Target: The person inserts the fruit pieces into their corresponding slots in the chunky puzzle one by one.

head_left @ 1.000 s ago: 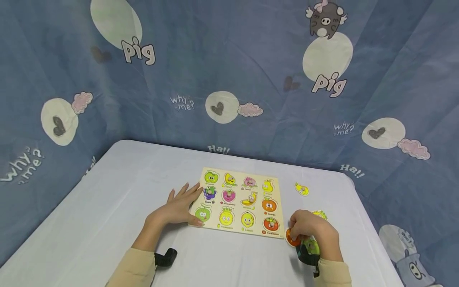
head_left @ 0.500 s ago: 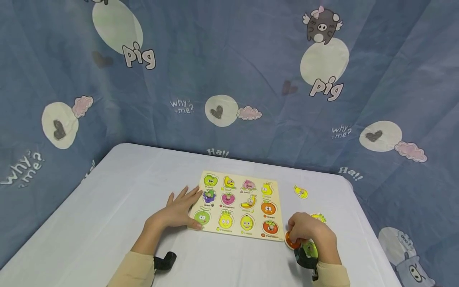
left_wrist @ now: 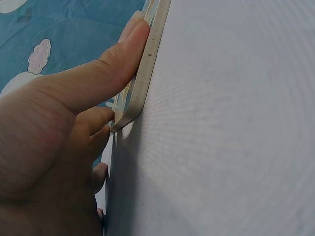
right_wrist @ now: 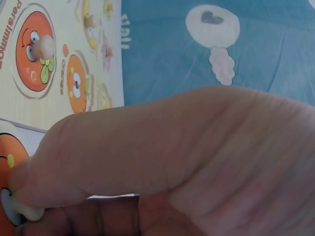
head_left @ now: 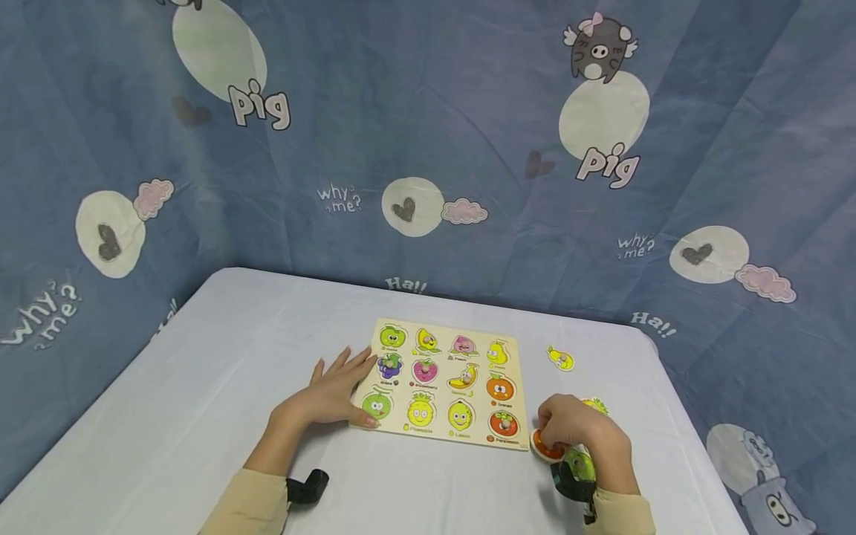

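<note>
Fingers spread, my left hand rests at the left edge of a wooden fruit puzzle board. Its thumb lies on the board's near corner. Just right of the board, my right hand pinches the knob of an orange puzzle piece. That piece lies low beside the board, partly hidden by the fingers; whether it touches the table I cannot tell. A persimmon piece with a knob sits in the board. A printed orange shows above it.
Under my right wrist lies a green piece, partly covered. A pineapple piece peeks out behind that hand. Farther back on the white table is a yellow pear-shaped piece. A blue printed curtain hangs behind the table.
The head view has tilted slightly. My right hand stays at the orange piece with only a tiny shift; my left hand keeps its place on the board.
</note>
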`<state>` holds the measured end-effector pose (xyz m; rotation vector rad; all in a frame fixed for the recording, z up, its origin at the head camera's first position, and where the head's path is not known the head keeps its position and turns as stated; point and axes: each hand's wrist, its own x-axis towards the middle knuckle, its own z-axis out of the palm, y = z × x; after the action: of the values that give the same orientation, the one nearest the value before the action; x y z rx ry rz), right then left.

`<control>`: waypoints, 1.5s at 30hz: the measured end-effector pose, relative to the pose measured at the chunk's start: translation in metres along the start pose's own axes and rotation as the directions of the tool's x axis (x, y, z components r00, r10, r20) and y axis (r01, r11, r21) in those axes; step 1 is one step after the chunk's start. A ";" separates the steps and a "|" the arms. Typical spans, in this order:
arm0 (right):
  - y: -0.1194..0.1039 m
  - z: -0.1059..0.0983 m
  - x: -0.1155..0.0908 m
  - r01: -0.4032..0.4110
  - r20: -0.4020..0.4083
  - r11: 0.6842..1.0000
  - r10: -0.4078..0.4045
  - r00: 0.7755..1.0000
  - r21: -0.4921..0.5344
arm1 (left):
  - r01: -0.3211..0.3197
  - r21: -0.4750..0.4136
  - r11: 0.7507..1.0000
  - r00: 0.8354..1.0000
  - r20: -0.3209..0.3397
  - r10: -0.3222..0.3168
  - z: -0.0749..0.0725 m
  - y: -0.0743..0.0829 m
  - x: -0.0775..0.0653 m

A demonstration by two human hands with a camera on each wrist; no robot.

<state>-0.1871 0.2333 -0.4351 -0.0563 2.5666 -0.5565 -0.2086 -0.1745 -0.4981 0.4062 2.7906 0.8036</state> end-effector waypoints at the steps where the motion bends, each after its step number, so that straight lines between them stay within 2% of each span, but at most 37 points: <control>1: 0.000 0.000 0.000 -0.001 -0.004 1.000 0.001 1.000 -0.005 | 0.001 0.001 1.000 1.000 0.000 -0.001 0.000 0.000 0.000; 17: 0.004 0.002 0.009 0.043 -0.089 0.999 -0.044 0.995 -0.018 | -0.004 -0.005 1.000 1.000 0.001 0.004 0.001 0.000 0.000; 36: 0.006 0.003 0.017 0.037 -0.131 0.999 -0.039 0.991 -0.020 | 0.001 -0.004 1.000 1.000 0.003 -0.001 0.000 0.000 0.001; 45: 0.005 -0.001 0.020 0.049 -0.161 0.999 -0.046 0.986 0.017 | 0.002 -0.006 1.000 1.000 0.001 -0.002 0.000 -0.001 0.002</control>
<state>-0.2046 0.2355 -0.4462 -0.0677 2.7212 -0.6296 -0.2106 -0.1744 -0.4985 0.4020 2.7867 0.8110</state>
